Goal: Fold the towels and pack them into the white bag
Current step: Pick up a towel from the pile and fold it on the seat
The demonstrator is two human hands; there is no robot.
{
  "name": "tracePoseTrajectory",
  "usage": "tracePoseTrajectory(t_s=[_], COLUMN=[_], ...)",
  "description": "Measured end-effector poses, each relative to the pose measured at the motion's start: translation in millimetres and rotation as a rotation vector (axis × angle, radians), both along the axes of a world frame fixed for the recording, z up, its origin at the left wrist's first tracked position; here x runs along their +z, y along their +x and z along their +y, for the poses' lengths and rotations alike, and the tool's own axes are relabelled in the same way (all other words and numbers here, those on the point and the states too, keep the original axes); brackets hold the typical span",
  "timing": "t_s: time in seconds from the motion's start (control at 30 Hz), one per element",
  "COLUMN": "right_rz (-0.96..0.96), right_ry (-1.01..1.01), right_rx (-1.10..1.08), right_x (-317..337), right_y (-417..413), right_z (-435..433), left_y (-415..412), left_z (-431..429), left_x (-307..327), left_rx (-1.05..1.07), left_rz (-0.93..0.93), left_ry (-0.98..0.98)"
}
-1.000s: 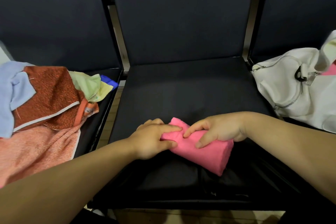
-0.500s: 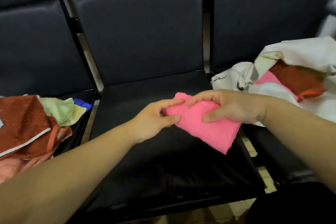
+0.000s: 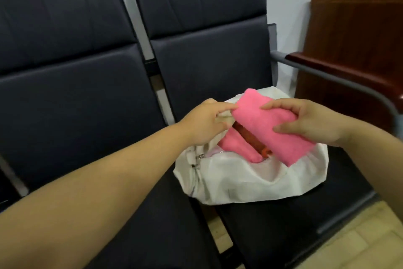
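A folded pink towel (image 3: 268,124) hangs in the air above the open mouth of the white bag (image 3: 246,181), which sits on the right-hand dark seat. My right hand (image 3: 309,122) grips the towel's right part, thumb below and fingers on top. My left hand (image 3: 205,122) pinches the bag's pale rim at the left of the opening, its fingertips next to the towel's left end. Inside the bag lie another pink towel (image 3: 237,146) and a rust-orange towel (image 3: 250,137).
Two dark padded seats (image 3: 87,116) stand side by side. A grey metal armrest (image 3: 340,76) curves past the bag on the right, and a reddish-brown wooden counter (image 3: 357,35) stands behind it. Pale floor tiles (image 3: 359,244) show at the bottom right.
The pink towel has been lifted off the middle seat and carried right over the bag's opening. My left hand has left the towel and taken hold of the bag's rim. The view swung right.
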State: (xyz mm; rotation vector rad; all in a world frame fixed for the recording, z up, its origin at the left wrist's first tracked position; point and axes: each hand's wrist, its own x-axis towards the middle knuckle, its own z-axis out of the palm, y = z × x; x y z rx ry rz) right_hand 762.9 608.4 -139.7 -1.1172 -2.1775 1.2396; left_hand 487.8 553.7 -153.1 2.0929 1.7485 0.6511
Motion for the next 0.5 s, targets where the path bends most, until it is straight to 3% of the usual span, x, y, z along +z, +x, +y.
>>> tracePoseTrajectory(t_s=[0.2,0.37,0.5], right_rz=[0.241,0.354,0.389], right_ry=[0.091,0.122,0.099], right_rx=[-0.347,-0.489,-0.523], right_x=[-47,-70,-79], right_y=[22,21,27], right_z=[50,65,73], left_y=[-6,-20,-11], left_z=[57,88,118], left_x=[-23,-34,-35], left_rx=[0.102,0.016,-0.091], left_rz=[0.265,0.243,0.254], left_ry=[-0.08,-0.288,-0.306])
